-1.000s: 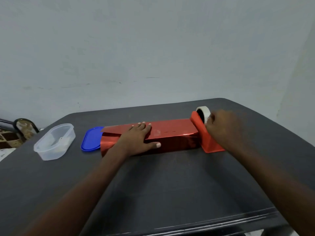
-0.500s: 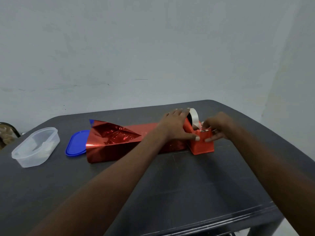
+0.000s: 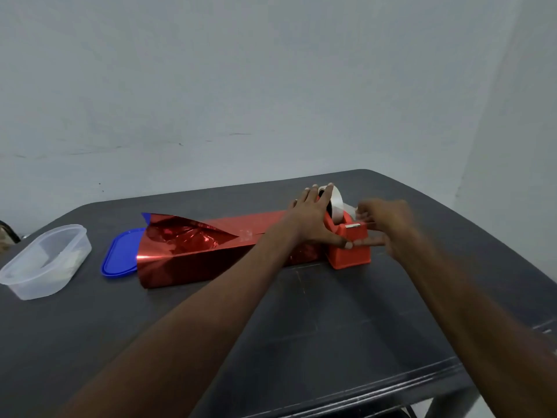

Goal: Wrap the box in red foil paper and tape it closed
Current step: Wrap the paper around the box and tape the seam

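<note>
A long box wrapped in red foil paper [image 3: 193, 260] lies across the dark table. Its left end has sprung up into a loose open flap [image 3: 180, 233]. At the box's right end stands an orange tape dispenser [image 3: 349, 248] holding a white tape roll [image 3: 336, 203]. My left hand [image 3: 313, 218] rests over the dispenser's left side and the roll, thumb on its front. My right hand [image 3: 382, 221], blurred, is at the dispenser's cutter side with fingers pinched at the tape end; the strip itself is hard to make out.
A blue plastic lid [image 3: 120, 254] lies just left of the box, partly under the foil. A clear plastic container [image 3: 45, 260] sits at the far left. The dark table [image 3: 301, 321] ends in a rounded far-right corner and a near edge below; a white wall stands behind.
My left hand left the middle of the box and went to the tape dispenser. The foil's left end sprang up open. My right hand shifted to the cutter side.
</note>
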The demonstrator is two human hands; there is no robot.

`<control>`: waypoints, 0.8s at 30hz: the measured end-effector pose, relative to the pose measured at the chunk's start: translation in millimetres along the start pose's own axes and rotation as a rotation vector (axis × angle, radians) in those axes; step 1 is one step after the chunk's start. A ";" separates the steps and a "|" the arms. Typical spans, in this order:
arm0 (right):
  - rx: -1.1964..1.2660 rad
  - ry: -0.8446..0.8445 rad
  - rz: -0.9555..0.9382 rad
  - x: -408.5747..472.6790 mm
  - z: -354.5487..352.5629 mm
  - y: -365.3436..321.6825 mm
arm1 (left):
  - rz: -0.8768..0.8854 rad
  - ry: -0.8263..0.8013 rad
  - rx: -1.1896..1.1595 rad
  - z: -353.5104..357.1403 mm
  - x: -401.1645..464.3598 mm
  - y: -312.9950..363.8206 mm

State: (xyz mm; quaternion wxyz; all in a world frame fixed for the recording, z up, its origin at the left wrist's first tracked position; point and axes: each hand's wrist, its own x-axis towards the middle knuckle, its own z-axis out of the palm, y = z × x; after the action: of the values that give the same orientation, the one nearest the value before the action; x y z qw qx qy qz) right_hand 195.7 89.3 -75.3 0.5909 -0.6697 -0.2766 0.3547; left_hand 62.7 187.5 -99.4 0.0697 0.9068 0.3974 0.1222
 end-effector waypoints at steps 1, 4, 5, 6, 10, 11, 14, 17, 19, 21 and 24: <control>0.056 0.030 -0.009 -3.5 -1.2 7.6 | 0.007 0.001 0.006 0.5 0.0 -0.4; 0.185 0.072 -0.053 -13.9 -4.8 33.5 | 0.023 0.000 0.020 2.1 -0.5 -2.9; 0.189 0.079 -0.066 -15.2 -5.9 42.5 | 0.029 0.002 0.029 2.6 -0.9 -3.4; 0.174 0.086 -0.074 -16.2 -7.2 50.7 | 0.033 0.004 0.039 3.0 -1.4 -3.6; 0.030 0.136 -0.143 -14.4 -8.3 73.6 | 0.039 -0.009 0.044 2.8 -3.0 -4.2; -0.002 0.143 -0.163 -14.3 -7.3 78.2 | 0.038 -0.015 0.040 3.1 -3.4 -4.7; -0.008 0.126 -0.155 -14.5 -5.4 85.3 | 0.038 -0.018 0.037 4.9 -3.4 -6.3; 0.075 0.077 -0.106 -16.3 -3.0 88.6 | 0.034 -0.008 0.026 6.5 -4.1 -7.4; 0.049 0.091 -0.130 -20.6 0.3 93.9 | 0.032 0.006 0.018 7.8 -6.0 -7.1; 0.031 0.135 -0.177 -26.8 0.7 98.7 | 0.036 0.007 0.006 8.5 -7.3 -7.5; 0.016 0.122 -0.239 -33.0 -6.6 99.2 | 0.029 0.015 0.007 6.6 -11.4 -11.2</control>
State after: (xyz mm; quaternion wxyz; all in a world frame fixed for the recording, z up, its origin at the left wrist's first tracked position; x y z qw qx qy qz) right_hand 176.5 44.6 -168.0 0.6500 -0.6475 -0.3150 0.2430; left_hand 49.2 186.5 -110.2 0.0619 0.9117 0.3852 0.1287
